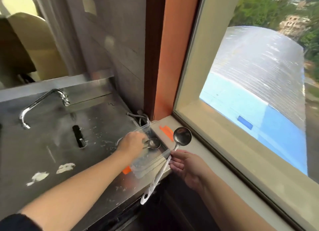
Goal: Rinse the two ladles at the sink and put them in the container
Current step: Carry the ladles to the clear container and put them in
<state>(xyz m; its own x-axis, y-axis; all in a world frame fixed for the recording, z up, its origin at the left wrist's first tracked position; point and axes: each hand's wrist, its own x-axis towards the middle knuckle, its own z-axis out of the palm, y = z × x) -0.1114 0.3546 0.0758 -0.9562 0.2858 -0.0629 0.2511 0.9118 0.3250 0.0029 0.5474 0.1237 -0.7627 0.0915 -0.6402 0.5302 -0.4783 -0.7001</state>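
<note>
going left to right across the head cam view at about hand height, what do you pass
faucet spout → dark slot in the steel counter → left hand → small ladle in the clear container → big ladle's bowl → right hand pinching its handle → window sill

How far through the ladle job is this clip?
Near the end. No water runs from the tap. The left hand is setting the smaller ladle inside the clear container. The right hand has its grip on the larger ladle, outside the container and yet to go in.
</note>
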